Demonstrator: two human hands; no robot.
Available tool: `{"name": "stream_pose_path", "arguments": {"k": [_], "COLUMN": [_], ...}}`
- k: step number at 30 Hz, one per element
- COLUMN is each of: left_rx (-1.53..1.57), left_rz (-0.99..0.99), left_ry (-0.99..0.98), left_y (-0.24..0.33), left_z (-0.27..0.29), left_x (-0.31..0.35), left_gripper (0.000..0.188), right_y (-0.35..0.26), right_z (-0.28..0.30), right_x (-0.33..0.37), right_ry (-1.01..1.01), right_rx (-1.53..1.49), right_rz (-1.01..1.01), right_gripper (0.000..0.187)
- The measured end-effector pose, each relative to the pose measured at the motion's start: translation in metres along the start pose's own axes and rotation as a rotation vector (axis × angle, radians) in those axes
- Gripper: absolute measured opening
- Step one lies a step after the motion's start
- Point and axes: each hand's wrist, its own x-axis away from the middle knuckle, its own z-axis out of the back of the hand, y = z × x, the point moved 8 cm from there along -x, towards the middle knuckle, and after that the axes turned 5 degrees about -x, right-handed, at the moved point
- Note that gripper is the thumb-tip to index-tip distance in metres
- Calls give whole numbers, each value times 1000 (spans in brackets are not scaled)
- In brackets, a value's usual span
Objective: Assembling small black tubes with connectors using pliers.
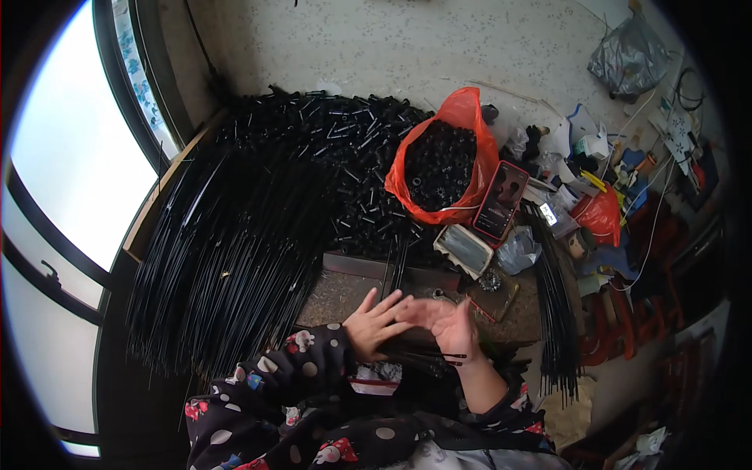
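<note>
Over the workbench [335,296], left hand [373,325] beside right hand [448,323], black rods [239,262] leftward

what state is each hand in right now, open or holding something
Left hand: open, nothing visibly held.
Right hand: open, palm partly showing, nothing visibly held.

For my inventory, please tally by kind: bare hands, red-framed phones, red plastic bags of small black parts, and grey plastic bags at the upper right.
Bare left hand and right hand: 2
Red-framed rectangular phone: 1
Red plastic bag of small black parts: 1
Crumpled grey plastic bag: 1
Total: 5
</note>
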Motion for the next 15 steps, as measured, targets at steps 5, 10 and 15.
{"name": "stream_pose_path", "arguments": {"k": [5, 10, 15], "left_rx": [-11, -59, 134], "left_rz": [-501, -519, -413], "left_ry": [-91, 118, 75], "left_y": [31, 22, 13], "left_z": [-23, -24, -19], "left_x": [0, 8, -4], "left_gripper": [53, 43, 40], "right_y": [95, 54, 28], "right_z": [94, 38, 77], "right_x": [-45, -84, -64], "right_ry": [538, 198, 555], "right_rx": [-216, -50, 257], "right_rz": [-343, -67, 2], "right_gripper": [54, 60, 51]}}
